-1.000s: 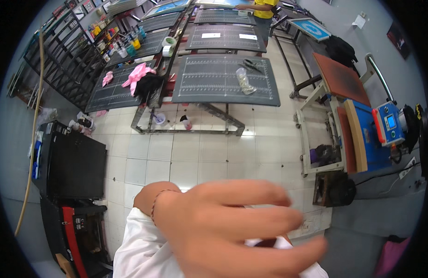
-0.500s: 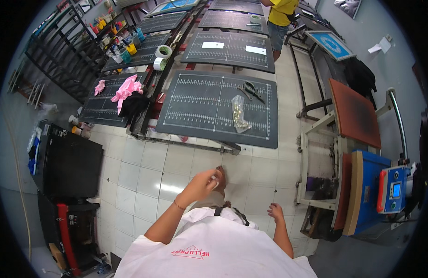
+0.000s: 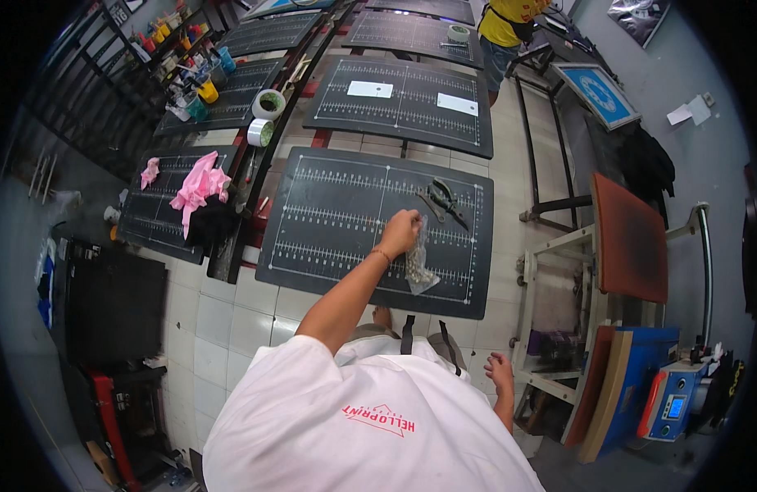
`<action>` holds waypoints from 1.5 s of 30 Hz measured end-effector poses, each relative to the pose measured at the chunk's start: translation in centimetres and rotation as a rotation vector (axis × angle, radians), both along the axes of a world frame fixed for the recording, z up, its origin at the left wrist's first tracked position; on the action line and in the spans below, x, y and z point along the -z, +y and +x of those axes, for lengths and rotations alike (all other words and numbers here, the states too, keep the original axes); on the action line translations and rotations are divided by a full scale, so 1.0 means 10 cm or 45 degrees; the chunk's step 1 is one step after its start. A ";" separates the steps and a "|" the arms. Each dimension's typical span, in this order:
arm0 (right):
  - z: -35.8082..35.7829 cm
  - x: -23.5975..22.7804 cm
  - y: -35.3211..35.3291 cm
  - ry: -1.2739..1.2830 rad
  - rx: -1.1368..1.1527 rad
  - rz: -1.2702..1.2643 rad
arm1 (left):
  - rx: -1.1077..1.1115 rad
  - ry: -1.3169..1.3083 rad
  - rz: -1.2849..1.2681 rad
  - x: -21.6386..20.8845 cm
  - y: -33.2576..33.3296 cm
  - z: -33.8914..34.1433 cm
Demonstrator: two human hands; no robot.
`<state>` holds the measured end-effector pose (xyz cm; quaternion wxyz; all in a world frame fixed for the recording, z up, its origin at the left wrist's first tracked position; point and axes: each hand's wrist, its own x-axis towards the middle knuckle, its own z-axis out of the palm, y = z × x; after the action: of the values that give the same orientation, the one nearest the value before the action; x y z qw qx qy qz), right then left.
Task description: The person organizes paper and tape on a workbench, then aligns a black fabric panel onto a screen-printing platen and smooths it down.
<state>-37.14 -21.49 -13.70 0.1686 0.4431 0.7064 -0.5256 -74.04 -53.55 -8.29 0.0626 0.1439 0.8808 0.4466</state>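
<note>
On the nearest dark platen [image 3: 321, 238], marked with white rulers, lies a clear plastic bag [image 3: 422, 266] of small brass-coloured metal pieces. My left hand [image 3: 401, 232] is at the bag's upper end, its fingers closed around that end; the fingertips are partly hidden. Just beyond the bag rest black-handled pliers [image 3: 448, 203] and a smaller metal tool [image 3: 431, 205]. My right hand [image 3: 500, 371] hangs low at my side, past the platen's near right corner, fingers loosely apart and holding nothing.
Another platen [image 3: 403, 131] behind carries two white cards [image 3: 370, 88]. Left of it sit tape rolls [image 3: 268, 104] and a pink cloth [image 3: 200, 184]. A heat press [image 3: 669, 406] stands at the right. A person in yellow [image 3: 501, 33] is at the far end.
My left hand has reached forward from in front of my body to the plastic bag. The view has shifted as I moved closer to the platen; my right hand stays low.
</note>
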 end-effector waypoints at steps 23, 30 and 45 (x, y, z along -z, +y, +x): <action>-3.23 -2.00 -1.77 1.035 -1.057 -0.573 | -0.048 -0.254 0.569 -0.95 -0.32 0.93; -3.20 -1.68 -2.12 0.902 -0.941 -0.370 | -0.475 -0.823 2.006 -0.95 -0.53 0.91; -2.96 -1.42 -1.90 0.622 -1.411 -0.122 | -1.389 0.209 -0.797 -0.37 -2.60 0.35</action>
<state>-66.69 -40.46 0.53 0.2698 -0.1321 0.8258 -0.4773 -70.59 -79.56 -4.59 -0.2027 -0.3172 0.9182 0.1232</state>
